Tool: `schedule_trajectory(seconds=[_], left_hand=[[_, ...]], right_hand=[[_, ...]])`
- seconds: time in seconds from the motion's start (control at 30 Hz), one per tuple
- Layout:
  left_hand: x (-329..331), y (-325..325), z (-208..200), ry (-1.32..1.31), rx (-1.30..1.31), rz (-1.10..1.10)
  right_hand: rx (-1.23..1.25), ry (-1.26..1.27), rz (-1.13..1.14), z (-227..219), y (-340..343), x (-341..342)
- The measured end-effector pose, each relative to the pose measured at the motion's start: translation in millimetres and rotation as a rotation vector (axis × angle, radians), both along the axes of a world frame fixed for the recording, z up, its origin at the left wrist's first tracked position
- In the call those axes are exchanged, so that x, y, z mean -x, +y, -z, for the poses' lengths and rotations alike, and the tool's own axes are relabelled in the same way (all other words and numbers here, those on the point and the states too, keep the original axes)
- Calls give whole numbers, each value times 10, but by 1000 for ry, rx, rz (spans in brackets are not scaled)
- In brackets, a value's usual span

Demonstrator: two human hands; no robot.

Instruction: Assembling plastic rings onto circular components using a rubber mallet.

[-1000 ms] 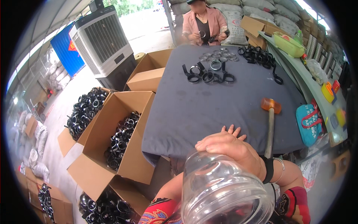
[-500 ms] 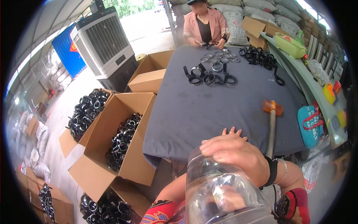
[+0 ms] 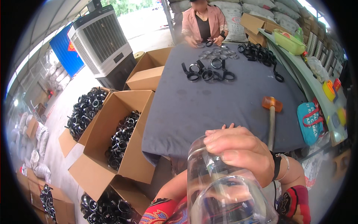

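Note:
My right hand [image 3: 242, 153] is closed round a large clear bottle [image 3: 201, 171], held close in front of me over the near table edge. The bottle looks see-through, with reflections on its wall. Behind it my left forearm crosses from the left. Only a few stretched fingertips of my left hand [image 3: 229, 126] show above the right hand; the rest is hidden. Beyond the hands, a mallet [image 3: 272, 105] with an orange head and wooden handle lies on the grey-covered table [image 3: 209, 108]. Black ring clamps [image 3: 207, 75] with short handles stand farther back.
Across the table, a person [image 3: 204, 22] in a pink jacket handles rings. Clear rings [image 3: 220, 54] and a black clamp pile [image 3: 257, 54] lie there. Open cartons [image 3: 145, 142] of ring parts stand left, near an air cooler [image 3: 100, 41]. Right are a blue bag [image 3: 310, 123] and a side shelf [image 3: 337, 132].
The bottle has tipped slightly, and my right hand has moved a little right with it. Fewer left fingertips show now. The view has shifted slightly.

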State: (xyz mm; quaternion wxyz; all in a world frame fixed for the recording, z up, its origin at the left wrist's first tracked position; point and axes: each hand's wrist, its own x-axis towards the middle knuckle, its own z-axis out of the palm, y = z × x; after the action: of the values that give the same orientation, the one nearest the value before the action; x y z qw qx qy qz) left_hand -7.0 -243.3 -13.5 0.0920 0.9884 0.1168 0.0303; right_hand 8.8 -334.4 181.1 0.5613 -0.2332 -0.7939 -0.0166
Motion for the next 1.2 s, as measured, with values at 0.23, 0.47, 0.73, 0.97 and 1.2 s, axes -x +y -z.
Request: schedule_trajectory(seconds=[0.23,0.47,0.73,0.97,1.2], left_hand=[[120,-62,-201,-46,-53,-10],[158,-80,-255,-154,-131,-4],[162,-7,194,-424,13,45],[16,-47,-83,-165,92,26],[106,-72,-196,-46,59,-55]], right_hand=[[-25,-38,33,-55,-35,-36],[-235,35,23,-61,64,10],[-7,14,-40,95,37,34],[266,3,-102,283,-6,-49],[255,119,-123,292,16,-15]])
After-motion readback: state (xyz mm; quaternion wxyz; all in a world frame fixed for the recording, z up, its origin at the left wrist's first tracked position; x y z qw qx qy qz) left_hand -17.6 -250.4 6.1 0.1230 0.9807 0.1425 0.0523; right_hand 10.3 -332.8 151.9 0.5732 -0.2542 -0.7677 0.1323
